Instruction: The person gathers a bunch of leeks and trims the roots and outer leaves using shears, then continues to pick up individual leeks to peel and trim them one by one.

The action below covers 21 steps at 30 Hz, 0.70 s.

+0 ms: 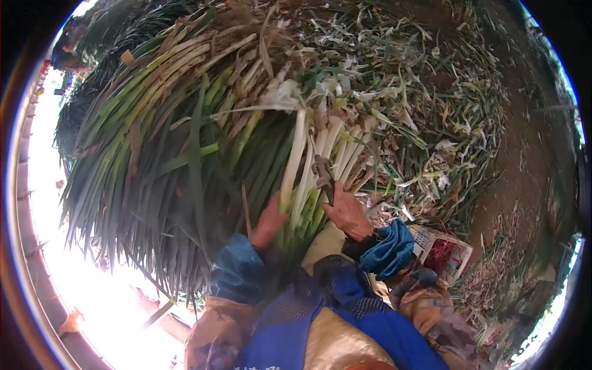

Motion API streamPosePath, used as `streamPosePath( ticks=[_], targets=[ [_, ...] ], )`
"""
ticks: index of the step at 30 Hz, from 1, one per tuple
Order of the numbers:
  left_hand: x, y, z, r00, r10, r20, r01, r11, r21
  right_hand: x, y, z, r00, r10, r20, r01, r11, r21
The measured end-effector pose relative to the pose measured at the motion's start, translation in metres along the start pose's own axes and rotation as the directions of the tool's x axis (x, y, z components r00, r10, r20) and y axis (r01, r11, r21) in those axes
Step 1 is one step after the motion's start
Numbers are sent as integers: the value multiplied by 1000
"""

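My left hand [269, 222] is closed round the lower part of a leek [295, 154], whose white shank points up and away from me. A loose whitish skin [283, 97] flares at its root end, blurred. In my right hand [349, 213], the fingers are wrapped round the dark handle of a grey metal air blow gun [324, 172]. Its thin nozzle points up beside the leek's shank. Several pale leeks [345, 148] lie just behind the tool, white ends away from me. Their green parts run down towards my lap.
A large heap of leeks [154, 135] with long green leaves spreads on the left. Stripped skins and leaf scraps [401, 105] cover the ground ahead and to the right. A pale plastic basket [459, 262] holding red strands stands beside my right forearm. Bare brown soil [515, 185] shows farther right.
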<state>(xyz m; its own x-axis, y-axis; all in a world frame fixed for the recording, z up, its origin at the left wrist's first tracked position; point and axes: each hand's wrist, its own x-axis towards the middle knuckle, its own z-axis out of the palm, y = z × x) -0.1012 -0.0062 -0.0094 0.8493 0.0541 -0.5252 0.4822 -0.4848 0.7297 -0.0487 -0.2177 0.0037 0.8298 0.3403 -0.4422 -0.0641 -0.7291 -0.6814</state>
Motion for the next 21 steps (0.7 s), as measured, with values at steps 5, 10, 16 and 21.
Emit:
streamPosePath(
  ticks=[5, 10, 16, 21],
  targets=[
    [-24, -67, 32, 975, 211, -73, -189, 954, 235, 24, 11, 4, 992, 62, 110, -58, 997, -42],
    [-35, -48, 32, 973, -222, 58, 204, 952, 230, 71, 36, 5, 999, -44, 8, 44, 995, -84],
    [-53, -23, 29, 950, -298, 94, 258, 919, 298, 58, 20, -4, 989, 39, 140, -18, 988, -152],
    [-41, -18, 42, 962, -149, 230, 33, 896, 443, 70, 59, -27, 977, 167, -129, -184, 974, -129]
  ],
)
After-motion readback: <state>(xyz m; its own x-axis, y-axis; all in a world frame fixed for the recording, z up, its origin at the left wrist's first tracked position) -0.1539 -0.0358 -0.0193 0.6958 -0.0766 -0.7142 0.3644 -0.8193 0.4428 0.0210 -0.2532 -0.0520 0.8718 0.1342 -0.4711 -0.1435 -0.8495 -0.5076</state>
